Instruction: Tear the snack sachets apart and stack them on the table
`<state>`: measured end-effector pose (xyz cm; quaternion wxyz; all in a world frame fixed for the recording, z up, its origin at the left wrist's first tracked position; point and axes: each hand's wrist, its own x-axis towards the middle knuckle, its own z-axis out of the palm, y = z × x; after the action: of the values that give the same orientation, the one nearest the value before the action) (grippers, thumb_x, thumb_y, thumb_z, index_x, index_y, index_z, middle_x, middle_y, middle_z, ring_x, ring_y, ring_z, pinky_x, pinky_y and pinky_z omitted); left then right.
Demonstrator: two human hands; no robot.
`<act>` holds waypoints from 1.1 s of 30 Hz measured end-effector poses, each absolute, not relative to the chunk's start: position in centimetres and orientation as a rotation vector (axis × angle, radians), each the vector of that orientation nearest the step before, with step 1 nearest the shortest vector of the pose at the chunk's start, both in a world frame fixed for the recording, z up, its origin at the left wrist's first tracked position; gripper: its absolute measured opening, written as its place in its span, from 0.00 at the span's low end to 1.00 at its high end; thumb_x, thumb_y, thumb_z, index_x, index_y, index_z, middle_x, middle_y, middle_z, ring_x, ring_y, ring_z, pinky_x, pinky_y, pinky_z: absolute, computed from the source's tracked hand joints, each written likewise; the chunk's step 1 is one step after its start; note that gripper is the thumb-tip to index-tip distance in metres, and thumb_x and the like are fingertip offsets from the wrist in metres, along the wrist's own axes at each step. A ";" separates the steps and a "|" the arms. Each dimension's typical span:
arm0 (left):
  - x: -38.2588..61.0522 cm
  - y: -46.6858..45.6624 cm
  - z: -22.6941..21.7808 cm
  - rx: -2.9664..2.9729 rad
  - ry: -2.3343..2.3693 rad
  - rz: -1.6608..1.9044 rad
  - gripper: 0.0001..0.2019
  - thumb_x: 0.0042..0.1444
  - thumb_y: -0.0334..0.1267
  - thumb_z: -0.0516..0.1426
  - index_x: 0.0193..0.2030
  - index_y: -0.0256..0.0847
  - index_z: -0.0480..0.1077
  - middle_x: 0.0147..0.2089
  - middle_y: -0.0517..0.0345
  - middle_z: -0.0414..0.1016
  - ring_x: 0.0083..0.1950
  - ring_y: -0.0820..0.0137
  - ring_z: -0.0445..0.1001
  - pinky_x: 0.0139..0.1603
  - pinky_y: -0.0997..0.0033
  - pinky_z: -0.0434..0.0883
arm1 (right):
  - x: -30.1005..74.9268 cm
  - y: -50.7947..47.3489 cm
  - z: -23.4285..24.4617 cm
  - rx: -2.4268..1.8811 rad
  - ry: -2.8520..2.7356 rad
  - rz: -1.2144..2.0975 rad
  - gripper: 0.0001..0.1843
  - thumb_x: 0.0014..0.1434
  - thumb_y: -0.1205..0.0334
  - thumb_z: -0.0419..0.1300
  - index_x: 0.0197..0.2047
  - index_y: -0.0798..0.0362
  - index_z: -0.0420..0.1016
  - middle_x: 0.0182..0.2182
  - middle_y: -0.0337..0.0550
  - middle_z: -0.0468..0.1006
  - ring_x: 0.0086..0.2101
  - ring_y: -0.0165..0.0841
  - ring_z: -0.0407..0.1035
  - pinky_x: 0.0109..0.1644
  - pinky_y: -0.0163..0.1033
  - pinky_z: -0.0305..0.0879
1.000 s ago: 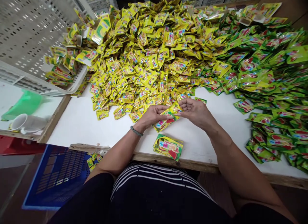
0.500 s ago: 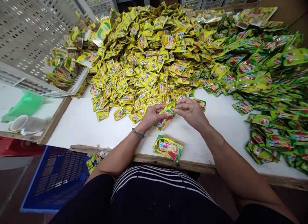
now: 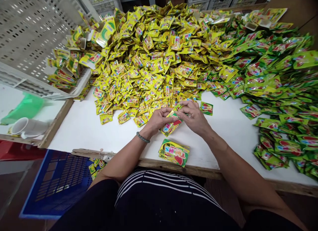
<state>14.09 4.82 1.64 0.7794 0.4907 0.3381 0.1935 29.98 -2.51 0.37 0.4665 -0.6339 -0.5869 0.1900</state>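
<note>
My left hand [image 3: 159, 121] is closed around a small yellow-and-green carton [image 3: 172, 125] with fruit pictures and pink-and-white lettering, its thumb across the printed face. At the carton's upper right end, the bent fingers of my right hand [image 3: 194, 117] press on it and partly hide that end. A second carton [image 3: 174, 153] of the same print lies on the white table [image 3: 213, 143] near the front edge, below my hands. Just beyond my right hand lies a single green sachet [image 3: 206, 108]. Loose yellow sachets [image 3: 141, 88] spread close beyond my left hand.
Green sachets [image 3: 270, 78] are heaped along the right. A white perforated crate [image 3: 32, 42] on its side holds several cartons [image 3: 67, 69] at the left. A white mug [image 3: 29, 127] and green plastic [image 3: 25, 108] stand left; a blue basket [image 3: 57, 188] sits below the table edge.
My right hand's fingers have shifted slightly left and curled over the carton's upper end. The left hand keeps its hold, and the carton on the table stays put.
</note>
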 end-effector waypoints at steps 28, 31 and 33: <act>14.0 4.0 1.4 1.114 0.711 0.492 0.20 0.34 0.39 0.72 0.34 0.35 0.74 0.25 0.62 0.76 0.27 0.75 0.73 0.31 0.76 0.70 | 29.1 -2.7 -0.1 -1.567 -1.587 0.713 0.24 0.64 0.49 0.53 0.23 0.48 0.80 0.54 0.43 0.74 0.58 0.46 0.60 0.64 0.62 0.50; 14.2 4.2 1.4 1.062 0.694 0.485 0.23 0.32 0.39 0.72 0.36 0.34 0.73 0.26 0.62 0.77 0.27 0.75 0.73 0.32 0.76 0.70 | 29.2 -2.9 0.0 -1.622 -1.622 0.704 0.22 0.63 0.48 0.55 0.24 0.48 0.81 0.56 0.43 0.72 0.59 0.49 0.57 0.64 0.63 0.51; 14.3 4.3 1.4 1.065 0.701 0.514 0.24 0.32 0.40 0.72 0.37 0.35 0.72 0.26 0.62 0.76 0.25 0.76 0.72 0.30 0.76 0.68 | 29.5 -3.1 0.3 -1.651 -1.598 0.576 0.17 0.61 0.48 0.58 0.30 0.46 0.82 0.57 0.44 0.70 0.59 0.49 0.57 0.64 0.65 0.49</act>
<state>14.32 4.31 1.41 0.7731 0.4914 0.3234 0.2372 29.46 -3.08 0.26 0.3767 -0.6456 -0.6249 0.2254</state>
